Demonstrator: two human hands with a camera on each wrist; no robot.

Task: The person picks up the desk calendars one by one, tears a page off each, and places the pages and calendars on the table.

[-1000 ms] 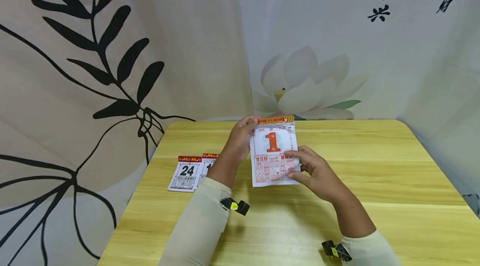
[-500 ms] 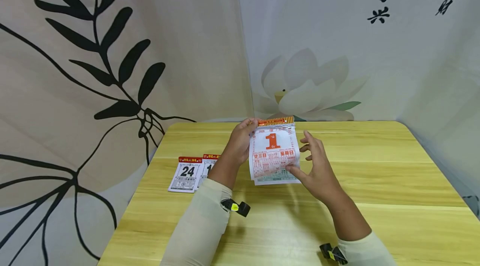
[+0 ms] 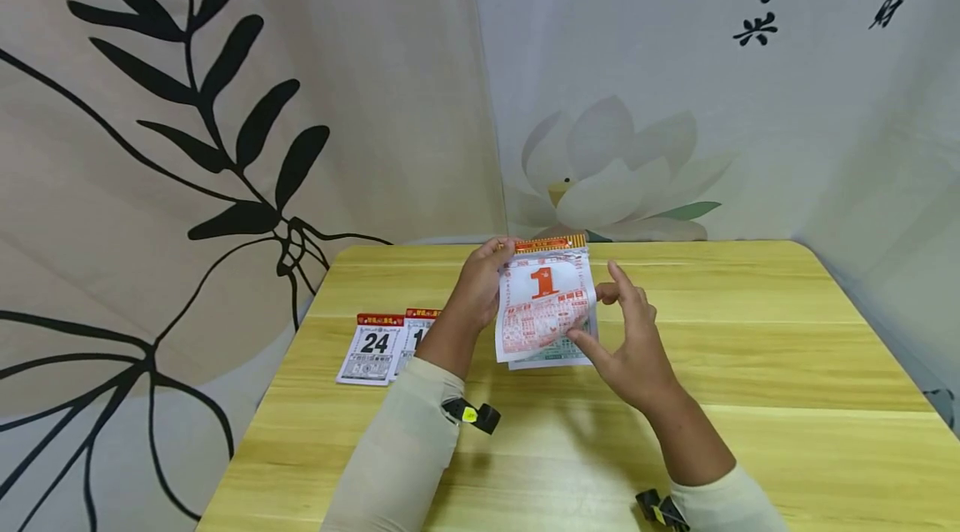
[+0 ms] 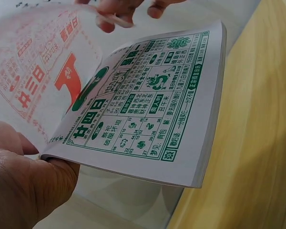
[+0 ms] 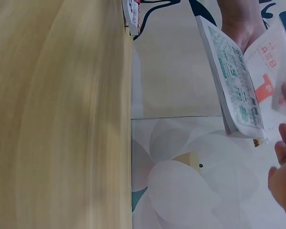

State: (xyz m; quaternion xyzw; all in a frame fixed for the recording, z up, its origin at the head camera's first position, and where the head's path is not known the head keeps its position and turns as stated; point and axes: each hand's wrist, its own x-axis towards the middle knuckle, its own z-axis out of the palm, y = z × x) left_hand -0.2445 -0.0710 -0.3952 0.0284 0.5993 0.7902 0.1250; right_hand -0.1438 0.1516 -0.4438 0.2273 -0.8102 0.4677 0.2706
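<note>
My left hand [image 3: 480, 282] grips the top left of a tear-off calendar [image 3: 543, 265] with an orange-gold header, held up over the table. Its front page [image 4: 38, 62] carries a red "1" and is lifted. Green print shows on the sheet beneath [image 4: 143, 95]. My right hand [image 3: 630, 340] is at the calendar's lower right side. Its thumb [image 3: 588, 344] touches the lifted page, while the other fingers stand spread apart from it. In the left wrist view the right fingers are partly cut off at the top.
Left of my left forearm, a small calendar page block [image 3: 371, 348] with a black "24" lies on the wooden table [image 3: 750, 365]. A second block [image 3: 414, 336] next to it is partly covered by my arm. A patterned cloth [image 3: 390, 98] hangs behind the table.
The front page has lifted from its lower right corner, exposing the green sheet. My right fingers have come off the page and spread upward, the thumb staying at it. My left hand stays put.
</note>
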